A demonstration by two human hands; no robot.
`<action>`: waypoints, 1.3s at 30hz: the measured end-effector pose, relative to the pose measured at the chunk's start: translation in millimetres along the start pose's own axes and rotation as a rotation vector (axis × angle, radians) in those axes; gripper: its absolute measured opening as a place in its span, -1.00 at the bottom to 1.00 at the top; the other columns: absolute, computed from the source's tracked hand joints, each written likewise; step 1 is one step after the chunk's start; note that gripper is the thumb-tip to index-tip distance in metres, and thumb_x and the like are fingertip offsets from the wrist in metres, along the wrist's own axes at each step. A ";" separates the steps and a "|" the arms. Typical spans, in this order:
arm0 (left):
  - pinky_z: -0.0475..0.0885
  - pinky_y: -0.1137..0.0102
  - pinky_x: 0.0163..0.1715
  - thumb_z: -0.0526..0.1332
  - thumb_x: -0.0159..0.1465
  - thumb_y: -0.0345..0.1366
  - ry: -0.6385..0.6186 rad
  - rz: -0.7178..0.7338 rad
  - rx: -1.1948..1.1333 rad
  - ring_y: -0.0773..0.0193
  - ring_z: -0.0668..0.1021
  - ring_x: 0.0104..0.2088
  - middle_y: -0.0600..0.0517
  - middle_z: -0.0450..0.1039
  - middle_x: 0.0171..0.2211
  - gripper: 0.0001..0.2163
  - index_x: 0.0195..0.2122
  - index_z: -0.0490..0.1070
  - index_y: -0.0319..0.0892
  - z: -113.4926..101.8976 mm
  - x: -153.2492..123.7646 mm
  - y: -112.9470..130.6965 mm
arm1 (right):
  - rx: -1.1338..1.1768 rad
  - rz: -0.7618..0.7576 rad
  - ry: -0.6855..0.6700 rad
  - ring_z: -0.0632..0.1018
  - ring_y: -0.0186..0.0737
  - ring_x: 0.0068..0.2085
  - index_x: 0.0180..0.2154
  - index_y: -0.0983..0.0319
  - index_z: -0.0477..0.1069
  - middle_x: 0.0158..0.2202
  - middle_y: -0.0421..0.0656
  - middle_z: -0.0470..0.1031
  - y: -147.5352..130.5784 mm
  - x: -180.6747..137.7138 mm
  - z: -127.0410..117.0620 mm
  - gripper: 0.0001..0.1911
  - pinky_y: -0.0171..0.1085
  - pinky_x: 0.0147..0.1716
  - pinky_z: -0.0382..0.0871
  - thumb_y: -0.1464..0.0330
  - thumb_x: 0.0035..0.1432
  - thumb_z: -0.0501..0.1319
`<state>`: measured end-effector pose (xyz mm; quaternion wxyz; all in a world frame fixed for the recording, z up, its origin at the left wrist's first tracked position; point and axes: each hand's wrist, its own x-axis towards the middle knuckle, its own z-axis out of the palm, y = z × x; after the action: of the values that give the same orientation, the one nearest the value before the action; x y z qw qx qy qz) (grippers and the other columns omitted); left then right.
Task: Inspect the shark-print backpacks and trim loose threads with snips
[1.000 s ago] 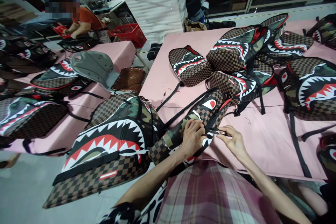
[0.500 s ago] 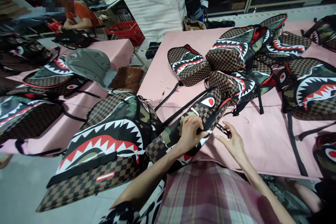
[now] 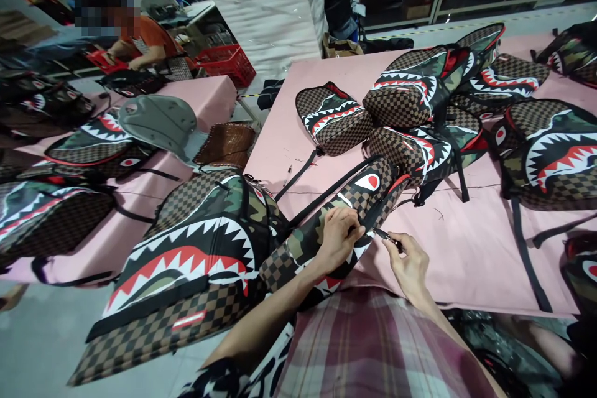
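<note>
A backpack (image 3: 305, 233) with a brown check, camouflage and a printed shark face lies on its side in front of me. My left hand (image 3: 339, 237) rests on it, fingers closed on its edge near the dark seam; a thread in the pinch is too small to make out. In my right hand (image 3: 407, 261) are small dark thread snips (image 3: 388, 238), their tip pointing left at the backpack's edge close to my left fingers. Left of these, a larger shark-print backpack (image 3: 186, 261) leans off the table edge.
More shark backpacks (image 3: 401, 106) lie across the pink table (image 3: 280, 137). Straps hang at the right. A second table (image 3: 214, 90) at the left bears backpacks, a grey cap-shaped piece (image 3: 158, 121) and a brown box-like item (image 3: 226, 144). A person (image 3: 149, 37) sits beyond, near a red crate (image 3: 228, 64).
My right hand has moved slightly left and down, bringing the snips to the backpack's edge, and its fingers have closed around them. My left hand stays on the backpack.
</note>
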<state>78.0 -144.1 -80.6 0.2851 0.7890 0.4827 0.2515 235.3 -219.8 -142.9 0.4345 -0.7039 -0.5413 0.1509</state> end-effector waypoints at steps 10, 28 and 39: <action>0.09 0.21 0.02 0.16 0.13 -0.37 0.018 -0.020 -0.024 0.24 0.43 -0.15 0.10 0.41 -0.34 -0.86 -0.56 0.26 -0.16 1.9 -0.1 1.4 | 0.088 0.082 0.002 0.42 -0.30 -0.48 -0.36 0.21 0.45 -0.43 -0.17 0.51 0.5 -1.5 8.9 -0.77 -0.29 -0.42 0.30 0.19 0.10 0.16; 0.14 0.21 -0.01 0.16 0.12 -0.36 0.034 -0.019 0.000 0.24 0.44 -0.17 0.09 0.43 -0.33 -0.86 -0.56 0.25 -0.15 2.3 2.9 1.4 | 0.311 0.321 -0.026 0.44 -0.26 -0.45 -0.36 0.23 0.47 -0.40 -0.13 0.52 9.0 -3.6 12.6 -0.71 -0.27 -0.44 0.31 0.15 -0.03 0.23; 0.17 0.22 -0.02 0.15 0.15 -0.32 0.045 0.000 0.008 0.24 0.44 -0.18 0.08 0.43 -0.33 -0.86 -0.55 0.27 -0.15 3.6 2.8 -1.1 | 0.266 0.229 -0.022 0.45 -0.26 -0.46 -0.36 0.21 0.47 -0.42 -0.15 0.51 6.6 -3.6 12.2 -0.72 -0.28 -0.46 0.32 0.14 0.03 0.19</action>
<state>80.9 -141.9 -83.6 0.2710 0.7842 0.4902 0.2671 229.9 -217.7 -156.0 0.4978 -0.6956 -0.4375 0.2774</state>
